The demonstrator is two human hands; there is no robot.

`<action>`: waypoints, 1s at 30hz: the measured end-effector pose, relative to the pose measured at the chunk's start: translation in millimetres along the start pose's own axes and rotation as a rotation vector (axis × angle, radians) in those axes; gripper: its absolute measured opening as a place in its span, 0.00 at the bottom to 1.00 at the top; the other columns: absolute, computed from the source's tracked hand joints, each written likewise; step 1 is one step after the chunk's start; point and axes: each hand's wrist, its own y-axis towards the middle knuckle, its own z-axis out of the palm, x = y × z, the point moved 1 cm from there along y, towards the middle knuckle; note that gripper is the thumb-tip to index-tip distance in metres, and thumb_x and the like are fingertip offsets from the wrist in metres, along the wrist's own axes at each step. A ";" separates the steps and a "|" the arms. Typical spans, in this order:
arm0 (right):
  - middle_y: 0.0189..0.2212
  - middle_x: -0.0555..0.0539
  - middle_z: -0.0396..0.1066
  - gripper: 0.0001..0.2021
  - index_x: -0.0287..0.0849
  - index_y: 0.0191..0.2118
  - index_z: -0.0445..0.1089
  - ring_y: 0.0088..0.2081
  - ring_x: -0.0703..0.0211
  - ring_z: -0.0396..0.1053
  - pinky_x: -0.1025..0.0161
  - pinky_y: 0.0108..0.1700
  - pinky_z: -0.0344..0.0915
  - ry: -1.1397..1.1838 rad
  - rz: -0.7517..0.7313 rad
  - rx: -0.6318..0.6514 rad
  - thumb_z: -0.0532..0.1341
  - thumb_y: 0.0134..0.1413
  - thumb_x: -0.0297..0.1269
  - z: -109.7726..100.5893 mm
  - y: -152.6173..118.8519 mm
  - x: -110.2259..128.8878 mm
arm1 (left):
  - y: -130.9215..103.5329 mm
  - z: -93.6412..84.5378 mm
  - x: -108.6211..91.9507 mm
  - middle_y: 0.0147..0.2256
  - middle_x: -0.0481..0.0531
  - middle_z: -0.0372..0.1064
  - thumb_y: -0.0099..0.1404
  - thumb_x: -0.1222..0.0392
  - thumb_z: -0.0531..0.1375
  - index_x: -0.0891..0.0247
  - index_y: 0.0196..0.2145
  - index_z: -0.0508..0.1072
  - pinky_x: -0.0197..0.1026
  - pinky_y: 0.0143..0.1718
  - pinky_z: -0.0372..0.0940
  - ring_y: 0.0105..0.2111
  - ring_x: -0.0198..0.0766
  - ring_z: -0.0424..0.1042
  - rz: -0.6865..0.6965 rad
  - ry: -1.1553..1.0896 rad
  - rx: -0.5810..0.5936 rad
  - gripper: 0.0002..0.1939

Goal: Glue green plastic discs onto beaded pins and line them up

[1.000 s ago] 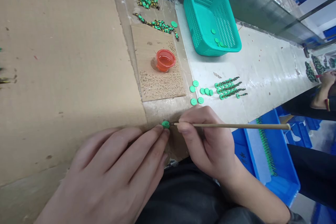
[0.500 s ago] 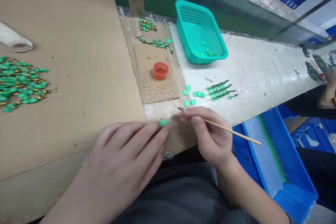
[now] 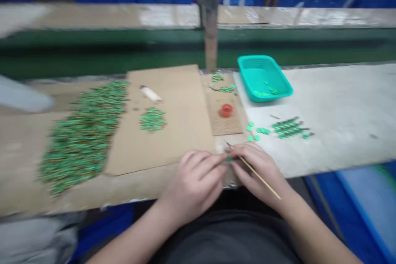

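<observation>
My left hand [image 3: 201, 179] is closed, its fingertips pinching a small green disc [image 3: 229, 159], which is partly hidden by fingers. My right hand [image 3: 258, 169] grips a thin paintbrush [image 3: 260, 176] with a pale wooden handle; its dark tip points up and left, just above the disc. Both hands' fingertips meet around the disc. Beyond them, on a speckled cardboard piece [image 3: 227, 128], stands a small red cup [image 3: 226, 110]. Loose green discs [image 3: 262, 130] lie to the right, beside neat rows of discs with dark twisted stems [image 3: 289, 128].
A turquoise basket [image 3: 264, 97] with some green discs stands at the back right. On the left, a large heap of green and yellow pieces [image 3: 83, 136] lies beside a cardboard sheet [image 3: 185, 119] bearing a smaller pile [image 3: 153, 119] and a white tube [image 3: 151, 94]. A post [image 3: 211, 45] rises behind.
My head view has swung left and up, showing more of the table. My right hand has come in against my left, and both now meet at the green disc.
</observation>
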 end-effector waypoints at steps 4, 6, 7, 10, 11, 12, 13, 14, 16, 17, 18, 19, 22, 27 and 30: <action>0.45 0.47 0.85 0.08 0.50 0.54 0.76 0.47 0.50 0.84 0.52 0.52 0.81 -0.055 -0.029 0.007 0.64 0.82 0.27 10.8 -6.5 -4.5 | -21.0 -34.1 19.0 0.51 0.45 0.88 0.85 0.61 0.60 0.55 0.54 0.81 0.42 0.54 0.76 0.48 0.36 0.83 -0.130 0.165 -0.008 0.09; 0.45 0.47 0.85 0.06 0.50 0.54 0.75 0.47 0.50 0.84 0.52 0.52 0.81 -0.069 -0.036 -0.020 0.65 0.83 0.30 13.6 -11.2 -5.4 | -33.7 -66.6 52.6 0.48 0.47 0.87 0.87 0.57 0.58 0.55 0.50 0.82 0.43 0.54 0.77 0.48 0.37 0.84 -0.279 0.282 -0.021 0.11; 0.46 0.46 0.85 0.04 0.50 0.54 0.75 0.48 0.49 0.85 0.51 0.53 0.81 -0.079 -0.036 -0.040 0.66 0.83 0.32 14.1 -13.7 -5.7 | -39.4 -86.0 73.8 0.47 0.51 0.86 0.87 0.56 0.57 0.57 0.50 0.82 0.46 0.55 0.77 0.48 0.41 0.84 -0.387 0.355 -0.049 0.13; 0.49 0.46 0.87 0.03 0.51 0.55 0.76 0.51 0.47 0.87 0.50 0.57 0.82 -0.092 -0.016 -0.107 0.66 0.84 0.37 14.0 -20.0 -7.4 | -48.2 -140.4 140.6 0.44 0.57 0.83 0.85 0.51 0.60 0.62 0.51 0.82 0.55 0.55 0.78 0.46 0.48 0.83 -0.667 0.529 -0.038 0.14; 0.49 0.46 0.87 0.03 0.51 0.55 0.77 0.51 0.47 0.87 0.50 0.57 0.83 -0.088 -0.003 -0.132 0.65 0.84 0.38 13.9 -21.3 -8.6 | -47.1 -153.3 159.8 0.45 0.55 0.82 0.84 0.48 0.64 0.62 0.50 0.82 0.56 0.58 0.79 0.48 0.48 0.82 -0.723 0.548 0.017 0.14; 0.49 0.46 0.88 0.04 0.51 0.54 0.78 0.51 0.48 0.88 0.50 0.57 0.83 -0.080 0.010 -0.150 0.64 0.85 0.38 13.8 -22.1 -9.8 | -44.2 -162.4 176.0 0.47 0.55 0.82 0.83 0.45 0.67 0.62 0.51 0.82 0.57 0.60 0.79 0.50 0.47 0.82 -0.758 0.551 0.085 0.16; 0.49 0.47 0.88 0.05 0.52 0.53 0.78 0.50 0.48 0.88 0.51 0.57 0.84 -0.070 0.022 -0.165 0.63 0.85 0.39 13.8 -22.5 -10.9 | -39.8 -168.0 189.0 0.50 0.55 0.82 0.82 0.44 0.69 0.61 0.52 0.82 0.57 0.62 0.79 0.52 0.47 0.82 -0.774 0.545 0.155 0.17; 0.49 0.47 0.88 0.05 0.52 0.53 0.79 0.50 0.48 0.89 0.51 0.56 0.84 -0.061 0.030 -0.175 0.63 0.85 0.39 14.0 -22.5 -11.8 | -34.6 -170.6 198.7 0.52 0.56 0.82 0.82 0.43 0.70 0.61 0.52 0.82 0.58 0.63 0.78 0.54 0.47 0.82 -0.781 0.537 0.223 0.17; 0.49 0.46 0.88 0.05 0.52 0.53 0.79 0.49 0.46 0.89 0.50 0.55 0.85 -0.049 0.032 -0.182 0.64 0.84 0.40 14.2 -21.3 -12.3 | -23.4 -170.2 210.3 0.54 0.56 0.82 0.82 0.43 0.70 0.61 0.52 0.82 0.58 0.64 0.79 0.55 0.47 0.81 -0.780 0.521 0.336 0.18; 0.48 0.46 0.88 0.04 0.52 0.52 0.79 0.49 0.45 0.89 0.50 0.54 0.86 -0.045 0.027 -0.184 0.65 0.83 0.40 14.1 -20.4 -11.9 | -18.4 -169.0 213.2 0.54 0.56 0.82 0.82 0.43 0.70 0.61 0.52 0.82 0.58 0.64 0.79 0.55 0.47 0.81 -0.775 0.515 0.375 0.18; 0.47 0.46 0.89 0.04 0.52 0.52 0.79 0.48 0.45 0.90 0.49 0.52 0.86 -0.042 0.021 -0.188 0.65 0.83 0.39 13.9 -19.2 -11.1 | -14.1 -168.1 214.8 0.53 0.56 0.82 0.82 0.43 0.70 0.62 0.52 0.82 0.58 0.63 0.79 0.55 0.47 0.81 -0.770 0.510 0.403 0.18; 0.47 0.46 0.89 0.04 0.52 0.51 0.79 0.47 0.44 0.90 0.49 0.52 0.87 -0.041 0.015 -0.195 0.65 0.82 0.39 13.4 -18.1 -10.1 | -10.7 -168.0 215.4 0.53 0.56 0.82 0.82 0.43 0.70 0.62 0.52 0.82 0.58 0.63 0.79 0.55 0.47 0.81 -0.762 0.504 0.420 0.18; 0.46 0.46 0.89 0.04 0.52 0.50 0.80 0.46 0.44 0.91 0.48 0.52 0.88 -0.038 -0.007 -0.221 0.66 0.81 0.38 11.2 -15.7 -6.5 | -6.1 -172.4 211.0 0.53 0.57 0.81 0.82 0.43 0.70 0.61 0.50 0.82 0.59 0.64 0.78 0.56 0.48 0.81 -0.729 0.476 0.407 0.18; 0.47 0.48 0.90 0.08 0.53 0.53 0.82 0.48 0.46 0.91 0.50 0.55 0.88 -0.001 0.021 -0.286 0.63 0.83 0.35 8.6 -17.7 -5.8 | -12.3 -176.7 185.3 0.47 0.55 0.83 0.85 0.40 0.64 0.62 0.50 0.82 0.53 0.55 0.80 0.47 0.44 0.83 -0.685 0.368 0.235 0.20; 0.45 0.48 0.91 0.11 0.52 0.53 0.82 0.46 0.49 0.91 0.53 0.51 0.88 0.047 0.078 -0.333 0.61 0.84 0.34 6.8 -18.4 -6.7 | -16.2 -168.5 166.1 0.46 0.56 0.86 0.84 0.38 0.60 0.57 0.47 0.83 0.50 0.50 0.80 0.45 0.45 0.84 -0.649 0.306 0.128 0.22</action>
